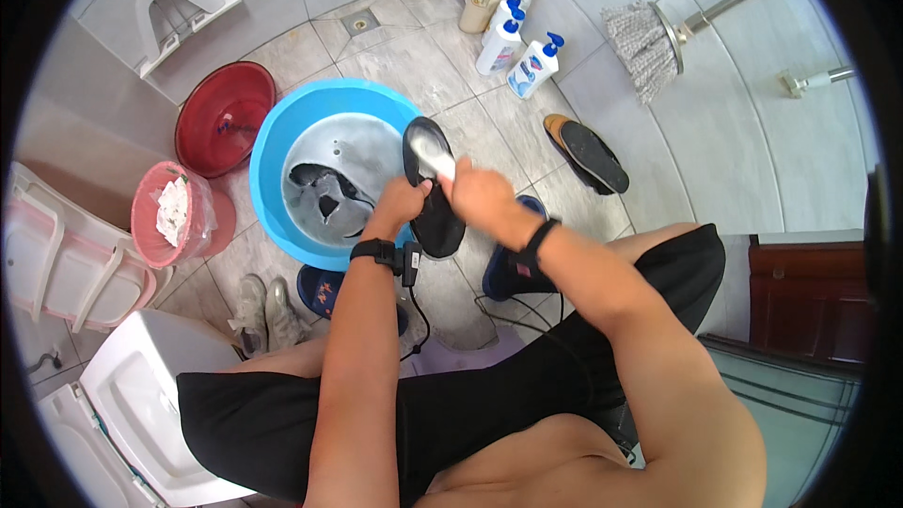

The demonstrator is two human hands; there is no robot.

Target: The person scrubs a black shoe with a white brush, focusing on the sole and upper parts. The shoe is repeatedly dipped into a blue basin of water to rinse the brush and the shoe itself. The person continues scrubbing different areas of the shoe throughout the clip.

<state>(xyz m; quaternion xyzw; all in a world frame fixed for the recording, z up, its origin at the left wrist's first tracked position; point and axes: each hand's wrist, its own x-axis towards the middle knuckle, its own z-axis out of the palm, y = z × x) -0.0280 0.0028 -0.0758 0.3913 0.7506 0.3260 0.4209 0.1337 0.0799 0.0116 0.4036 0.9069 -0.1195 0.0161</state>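
My left hand [403, 201] grips the edge of a black shoe [439, 226] at its middle, beside the right rim of a blue plastic basin [271, 226]. My right hand [487, 197] is closed around the handle of a white brush [432, 149], whose head lies against the toe end of the shoe; its bristles are hidden. Cloudy, sudsy water [353, 134] fills the bottom of the basin, with a black item [321, 176] partly sunk in it. A pair of black-and-tan shoes [592, 152] rests on the tiles to the right.
Pump bottles [532, 70] stand near the wall beyond the basin. Left are a red basin [226, 120], a lined pink bin [159, 215], pale shoes [267, 314] and a white toilet [162, 402]. A mop head [642, 49] hangs at the right wall. A cable runs from my left wrist.
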